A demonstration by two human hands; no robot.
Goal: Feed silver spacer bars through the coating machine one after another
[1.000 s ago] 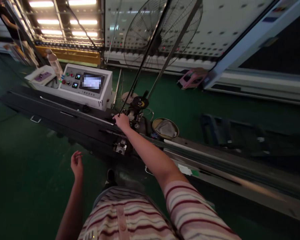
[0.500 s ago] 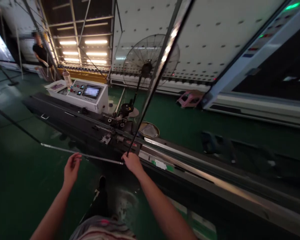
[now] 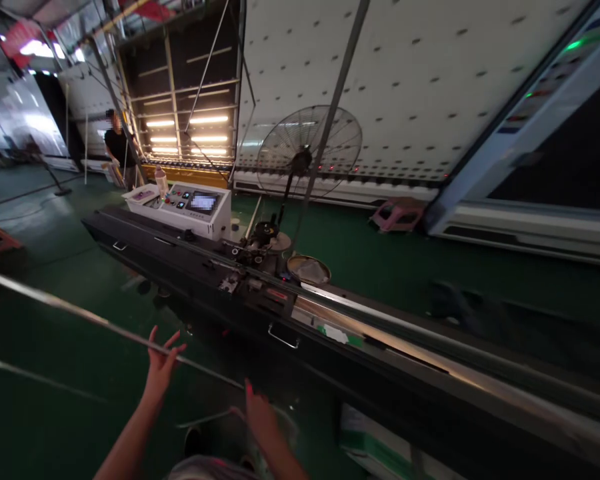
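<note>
Green floor (image 3: 40, 280) runs under everything I see, well beyond my fingers on every side.

- Black machine bed (image 3: 190, 267): long, lying diagonally ahead of both hands, well apart from the fingertips; a bright steel rail (image 3: 430, 353) continues along it to the right.
- White perforated panel (image 3: 405, 87): upright, far beyond the machine.
- Standing fan (image 3: 307, 150): behind the machine, above and beyond my right fingers.
- White control console (image 3: 185, 207): on the far side of the bed, beyond my left fingers, with a bottle (image 3: 161, 181) just beside it.
- Person in a dark top (image 3: 116, 148): far off, up and left of my left hand.
- Thin metal bar (image 3: 80, 315): my item, a bent strip. One leg runs from the left edge across to the corner at my right hand; the other rises steeply from there past the fan.
- Left hand (image 3: 161, 363): fingers spread, not closed; the bar crosses right at the fingertips, and I cannot tell whether they touch it.
- Right hand (image 3: 261, 417): low in view, fingers (image 3: 250, 392) at the bar's corner; I cannot tell its grip.
</note>
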